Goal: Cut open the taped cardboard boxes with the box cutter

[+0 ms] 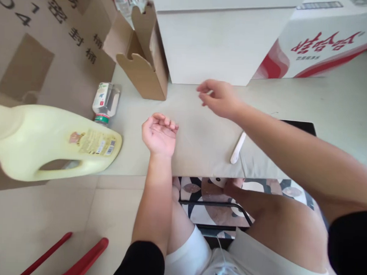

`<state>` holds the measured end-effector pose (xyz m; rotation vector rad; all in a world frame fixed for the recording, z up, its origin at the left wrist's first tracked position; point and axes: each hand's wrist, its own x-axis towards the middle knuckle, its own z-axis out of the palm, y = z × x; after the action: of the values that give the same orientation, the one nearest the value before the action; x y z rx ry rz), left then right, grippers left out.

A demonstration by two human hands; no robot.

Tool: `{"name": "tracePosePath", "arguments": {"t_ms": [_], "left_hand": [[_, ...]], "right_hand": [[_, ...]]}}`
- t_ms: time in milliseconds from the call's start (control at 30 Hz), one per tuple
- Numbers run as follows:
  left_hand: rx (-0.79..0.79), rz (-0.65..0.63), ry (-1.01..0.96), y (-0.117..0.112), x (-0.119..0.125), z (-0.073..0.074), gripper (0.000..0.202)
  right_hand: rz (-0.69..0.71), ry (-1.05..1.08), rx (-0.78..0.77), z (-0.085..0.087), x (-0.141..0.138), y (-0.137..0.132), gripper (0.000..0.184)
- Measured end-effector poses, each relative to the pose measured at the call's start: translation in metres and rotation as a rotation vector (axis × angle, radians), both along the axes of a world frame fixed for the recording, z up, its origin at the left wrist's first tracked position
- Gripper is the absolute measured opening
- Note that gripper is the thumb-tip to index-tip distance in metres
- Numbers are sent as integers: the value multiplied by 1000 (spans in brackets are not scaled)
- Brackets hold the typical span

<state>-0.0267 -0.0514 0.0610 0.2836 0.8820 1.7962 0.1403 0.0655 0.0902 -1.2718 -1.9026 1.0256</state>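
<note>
My left hand (161, 133) is palm up over the table, fingers loosely bent and apart, with nothing in it. My right hand (218, 98) hovers in front of a large white box (219, 46); its fingers are half curled with a gap at the thumb, and no object shows in them. Below my right forearm lies a slim white handle-like thing (237, 148), its upper end hidden by the arm. A flat black-edged object (302, 126) is partly covered by the same forearm. An open brown cardboard box (145, 74) stands beyond my left hand.
A pale yellow jug (59, 143) lies at the left, beside a clear bottle (106, 100) with a green cap. A big brown carton (54, 40) walls the left side. At the back right is a red-and-white carton (319, 50). Red bars (85, 258) show lower left.
</note>
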Motion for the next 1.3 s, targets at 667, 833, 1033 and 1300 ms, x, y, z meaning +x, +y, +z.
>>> {"name": "tracePosePath", "arguments": {"t_ms": [667,833,1033,1300], "left_hand": [[-178,662,235,-2,-49,-7,16],[-42,548,356,1,-40,-13,27],[424,245,592,7,-10,-21,47],[341,381,903,21,15,-22,45]], "right_hand": [[106,-124,448,36,-39,-58,23],[15,214,464,21,48,-131,31],[-120,292,716,-25,83,-140,22],[-340,189,748,-53,104,-120,33]]}}
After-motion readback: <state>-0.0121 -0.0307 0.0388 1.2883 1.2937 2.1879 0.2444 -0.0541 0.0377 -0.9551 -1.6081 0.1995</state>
